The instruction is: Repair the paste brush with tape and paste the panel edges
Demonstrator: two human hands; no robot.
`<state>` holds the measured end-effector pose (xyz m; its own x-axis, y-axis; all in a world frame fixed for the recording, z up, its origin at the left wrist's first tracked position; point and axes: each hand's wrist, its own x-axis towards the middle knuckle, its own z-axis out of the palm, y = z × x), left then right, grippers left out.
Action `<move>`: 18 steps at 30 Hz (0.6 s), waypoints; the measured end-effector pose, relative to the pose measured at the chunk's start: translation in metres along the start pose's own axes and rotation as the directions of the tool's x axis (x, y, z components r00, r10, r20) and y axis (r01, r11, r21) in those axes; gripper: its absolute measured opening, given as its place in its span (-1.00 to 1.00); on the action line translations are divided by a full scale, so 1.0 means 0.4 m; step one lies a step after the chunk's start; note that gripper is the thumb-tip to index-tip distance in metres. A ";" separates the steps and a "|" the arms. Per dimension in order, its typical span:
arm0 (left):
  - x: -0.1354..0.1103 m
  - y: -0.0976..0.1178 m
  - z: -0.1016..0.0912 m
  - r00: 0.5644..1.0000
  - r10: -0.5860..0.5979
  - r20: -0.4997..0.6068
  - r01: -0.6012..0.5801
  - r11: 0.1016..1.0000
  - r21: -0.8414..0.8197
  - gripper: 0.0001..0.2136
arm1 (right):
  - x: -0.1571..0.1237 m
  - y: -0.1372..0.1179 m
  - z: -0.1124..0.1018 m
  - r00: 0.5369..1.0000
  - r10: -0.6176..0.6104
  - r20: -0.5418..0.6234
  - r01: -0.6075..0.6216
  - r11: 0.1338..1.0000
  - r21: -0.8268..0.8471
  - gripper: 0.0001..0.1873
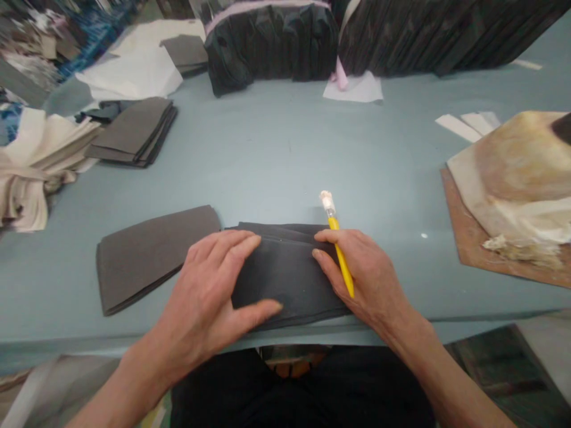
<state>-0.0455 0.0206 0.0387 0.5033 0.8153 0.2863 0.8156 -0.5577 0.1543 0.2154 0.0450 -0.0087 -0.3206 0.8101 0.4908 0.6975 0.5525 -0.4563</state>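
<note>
A stack of dark fabric pieces lies near the front edge of the table, its upper layers fanned a little at the back. My left hand rests on its left side with the thumb stretched apart from the fingers. At the stack's right side, my right hand holds a yellow-handled brush between thumb and fingers; its whitish tip points away from me. Left of my left hand lies a second stack of grey-brown pieces, partly covered by that hand.
A stained whitish container stands on a brown board at the right. Further left lies another stack of dark pieces beside pale cloth strips. Bundled dark fabric lines the back, near a white paper scrap.
</note>
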 end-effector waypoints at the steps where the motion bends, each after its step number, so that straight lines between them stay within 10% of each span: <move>1: -0.019 0.009 0.000 0.999 0.022 0.025 -0.022 1.000 0.016 -0.21 | 0.004 -0.002 -0.003 1.000 -0.003 0.015 0.003 1.000 -0.005 -0.85; 5: -0.076 0.031 0.041 0.997 0.008 0.080 -0.017 0.993 0.113 -0.05 | 0.024 -0.009 -0.006 0.998 -0.005 0.060 0.007 1.000 -0.023 -0.84; 18: -0.117 0.028 0.109 0.999 -0.032 -0.020 0.032 0.999 -0.022 -0.40 | 0.089 -0.034 0.025 0.998 -0.039 0.046 0.044 0.994 -0.097 -0.84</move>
<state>-0.0475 -0.0172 -0.0141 0.4710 0.8294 0.3004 0.8246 -0.5350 0.1840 0.1880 0.0683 0.0078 -0.3771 0.7959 0.4736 0.7415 0.5658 -0.3606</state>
